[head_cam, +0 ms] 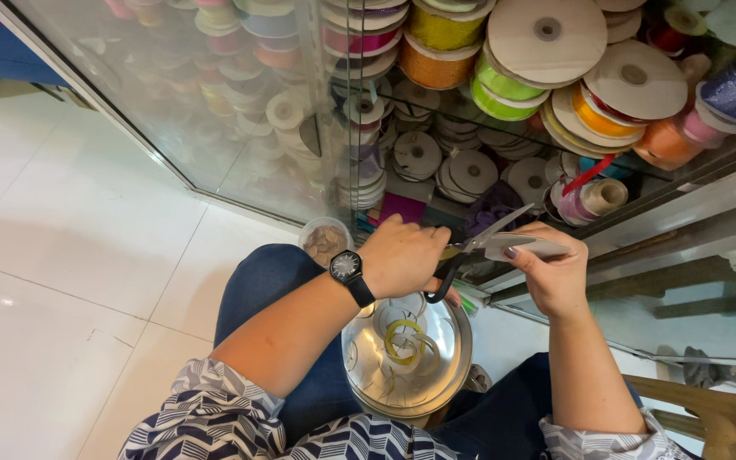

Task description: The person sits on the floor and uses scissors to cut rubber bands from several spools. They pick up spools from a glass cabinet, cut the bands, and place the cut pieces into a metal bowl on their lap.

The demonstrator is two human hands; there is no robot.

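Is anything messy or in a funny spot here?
A little. Spools of ribbon lie heaped and tilted in the glass cabinet, not in rows. A round metal tin with curly strips sits on the person's lap while the left hand works scissors and the right hand holds a strip.

Two hands, one pair of scissors, one metal bowl, one wristwatch

a ribbon shop: glass cabinet packed with ribbon spools
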